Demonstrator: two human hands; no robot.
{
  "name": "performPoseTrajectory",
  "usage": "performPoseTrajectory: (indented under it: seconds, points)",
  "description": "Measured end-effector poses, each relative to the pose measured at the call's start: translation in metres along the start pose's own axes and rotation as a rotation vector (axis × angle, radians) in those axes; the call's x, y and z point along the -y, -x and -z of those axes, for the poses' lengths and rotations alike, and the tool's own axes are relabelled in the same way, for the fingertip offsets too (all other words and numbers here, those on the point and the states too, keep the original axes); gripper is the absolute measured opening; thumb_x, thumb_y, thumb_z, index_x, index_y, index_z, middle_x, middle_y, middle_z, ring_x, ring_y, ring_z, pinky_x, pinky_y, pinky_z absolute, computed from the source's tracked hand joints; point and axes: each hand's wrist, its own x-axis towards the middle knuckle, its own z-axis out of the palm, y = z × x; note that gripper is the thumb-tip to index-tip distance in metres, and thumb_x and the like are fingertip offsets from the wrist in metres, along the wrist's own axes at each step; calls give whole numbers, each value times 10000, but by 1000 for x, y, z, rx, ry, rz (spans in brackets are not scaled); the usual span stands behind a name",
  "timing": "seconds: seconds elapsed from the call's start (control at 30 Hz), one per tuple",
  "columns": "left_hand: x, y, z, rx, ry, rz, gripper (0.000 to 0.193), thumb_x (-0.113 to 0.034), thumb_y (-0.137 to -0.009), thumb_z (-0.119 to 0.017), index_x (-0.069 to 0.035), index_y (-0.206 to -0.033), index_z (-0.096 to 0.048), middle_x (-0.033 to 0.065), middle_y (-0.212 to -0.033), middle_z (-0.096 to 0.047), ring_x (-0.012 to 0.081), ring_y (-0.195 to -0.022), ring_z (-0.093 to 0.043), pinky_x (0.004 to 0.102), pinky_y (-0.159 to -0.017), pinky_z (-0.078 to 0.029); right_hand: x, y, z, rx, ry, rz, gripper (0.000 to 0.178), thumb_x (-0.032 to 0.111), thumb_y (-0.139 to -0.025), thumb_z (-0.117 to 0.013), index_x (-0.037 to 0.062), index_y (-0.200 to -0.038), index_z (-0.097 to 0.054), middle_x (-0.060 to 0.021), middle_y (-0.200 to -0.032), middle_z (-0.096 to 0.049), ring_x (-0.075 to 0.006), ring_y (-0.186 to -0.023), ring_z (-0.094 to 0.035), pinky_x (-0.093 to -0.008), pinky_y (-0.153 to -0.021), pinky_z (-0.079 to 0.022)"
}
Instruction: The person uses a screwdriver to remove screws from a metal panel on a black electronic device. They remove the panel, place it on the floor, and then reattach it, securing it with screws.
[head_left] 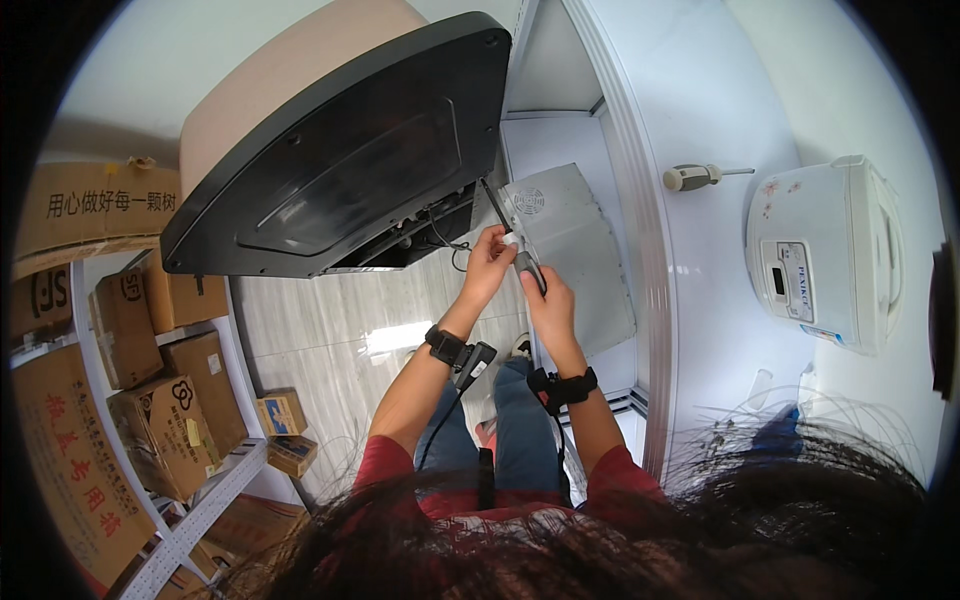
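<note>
My right hand [552,308] is closed round the dark handle of a long screwdriver [528,265]. Its shaft points up and away, and its tip is at the lower right edge of a large black machine base [370,150]; whether it sits in a screw I cannot tell. My left hand [487,268] pinches the screwdriver where the shaft meets the handle, beside a small white part. Below the base, an opening shows dark parts and a loose black cable [445,238]. A grey metal panel [590,290] with a round vent pattern lies just right of my hands.
A second screwdriver [692,178] with a beige-grey handle rests on the white surface [690,90] to the right. Beyond it stands a white rice cooker [850,250]. Shelving [200,510] at left holds several cardboard boxes [165,430]. Two small boxes [283,412] are beside it.
</note>
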Motion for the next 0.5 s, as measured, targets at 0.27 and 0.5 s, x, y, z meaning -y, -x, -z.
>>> performPoseTrajectory:
  seconds: [0.27, 0.5]
  points:
    - [4, 2, 1, -16, -24, -7, 363, -53, -831, -654, -21, -1146, -477, 21, -952, -495, 75, -753, -511, 212, -670, -441, -2, 3, -6, 57, -91, -150, 336, 318, -919, -510, -4, -951, -600, -186, -701, -610, -384, -680, -600, -427, -622, -459]
    - [9, 6, 2, -1, -44, -2, 361, -51, -841, -642, -23, -1157, -470, 30, -980, -500, 80, -781, -518, 217, -685, -450, -13, 8, -10, 28, -96, -104, 325, 305, -916, -513, -4, -967, -599, -200, -733, -614, -398, -712, -597, -433, -641, -462]
